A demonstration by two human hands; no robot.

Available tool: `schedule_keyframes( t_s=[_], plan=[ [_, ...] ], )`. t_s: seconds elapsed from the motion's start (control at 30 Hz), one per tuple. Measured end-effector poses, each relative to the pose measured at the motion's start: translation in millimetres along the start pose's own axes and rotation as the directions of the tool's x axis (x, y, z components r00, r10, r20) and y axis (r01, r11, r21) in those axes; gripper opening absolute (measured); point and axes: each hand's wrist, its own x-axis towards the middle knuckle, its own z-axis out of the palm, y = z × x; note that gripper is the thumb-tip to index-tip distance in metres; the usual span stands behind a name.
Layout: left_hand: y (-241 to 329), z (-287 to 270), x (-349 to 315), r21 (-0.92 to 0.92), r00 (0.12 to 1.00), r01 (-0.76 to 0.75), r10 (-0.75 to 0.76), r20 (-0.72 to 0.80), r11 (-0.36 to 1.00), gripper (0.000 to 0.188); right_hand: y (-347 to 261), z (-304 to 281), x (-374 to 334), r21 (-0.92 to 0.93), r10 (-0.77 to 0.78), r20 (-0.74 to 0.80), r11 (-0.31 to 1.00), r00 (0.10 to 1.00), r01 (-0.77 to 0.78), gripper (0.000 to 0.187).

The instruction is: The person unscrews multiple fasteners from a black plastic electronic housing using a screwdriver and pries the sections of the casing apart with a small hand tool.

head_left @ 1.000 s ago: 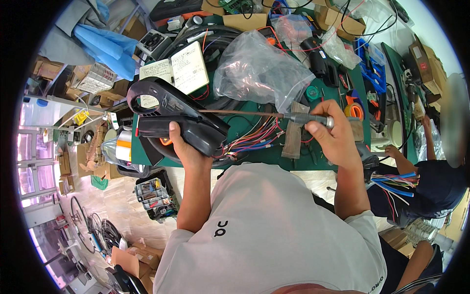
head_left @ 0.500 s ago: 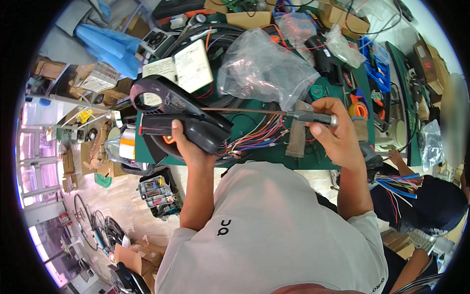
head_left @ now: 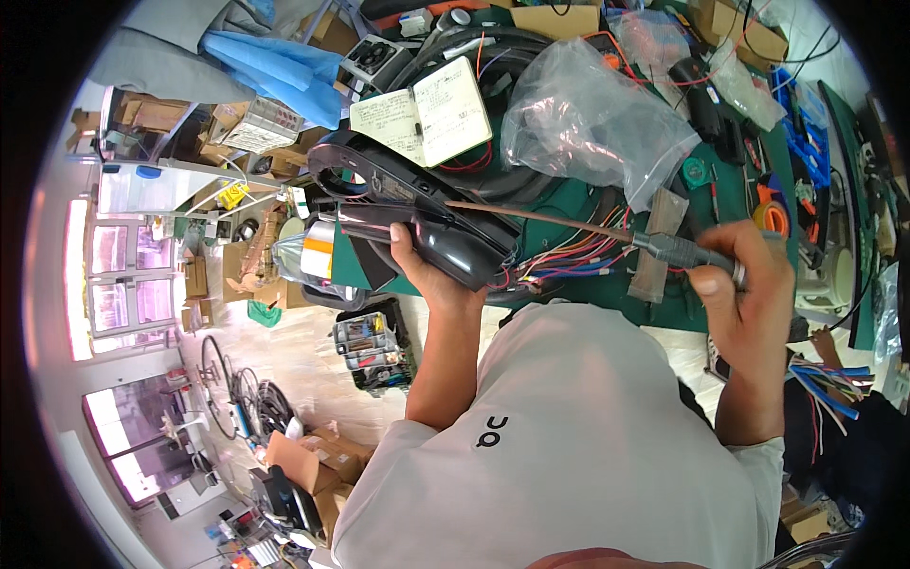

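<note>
My left hand [head_left: 441,286] holds the glossy black plastic housing [head_left: 445,237]; my right hand [head_left: 755,296], closed round the grey-handled, brown-shafted tool [head_left: 675,249], has dropped, steepening the shaft's working angle.

The bench [head_left: 607,302] spans the top centre of the frame, the open notebook [head_left: 455,114] on its left part, the plastic bag [head_left: 588,123] right of that, the wires [head_left: 569,258] below the bag, and the tape roll [head_left: 775,220] toward the right end. Below the notebook, the left hand [head_left: 436,275] holds the housing [head_left: 427,248]; right of the wires, the right hand [head_left: 749,289] holds the shafted tool [head_left: 678,251], its shaft reaching left to the housing. The tool case [head_left: 373,346] lies on the floor [head_left: 313,379], lower left of the bench.
</note>
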Motion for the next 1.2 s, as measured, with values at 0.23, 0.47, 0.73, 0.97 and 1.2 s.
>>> schedule_keyframes(
  t_s=[0.23,0.47,0.73,0.97,1.2],
  plan=[
    [7.4,0.3,2.5,-0.089,0.978,0.029,-0.010,0.211,0.996,0.069,-21.1,-8.9,0.1,0.211,-0.162,-0.025,0.964,0.986,0.164,0.041],
    [18.5,14.1,12.5,-0.179,0.984,-0.029,0.060,0.167,0.983,0.068,-39.2,-22.5,13.0,-0.081,-0.237,0.027,0.968,0.971,0.239,0.055],
    [34.2,23.1,23.9,-0.239,0.969,-0.039,0.094,0.227,0.970,0.064,-50.4,-15.0,24.3,0.190,-0.310,-0.048,0.931,0.950,0.313,0.054],
    [46.3,40.3,30.8,-0.222,0.948,-0.057,0.122,0.293,0.973,0.066,-51.7,-38.5,29.7,-0.146,-0.321,0.052,0.934,0.946,0.325,0.052],
    [62.4,64.9,44.1,-0.255,0.915,-0.095,0.185,0.359,0.962,0.069,-61.6,-39.4,51.9,0.191,-0.235,-0.091,0.950,0.968,0.248,0.041]
  ],
)
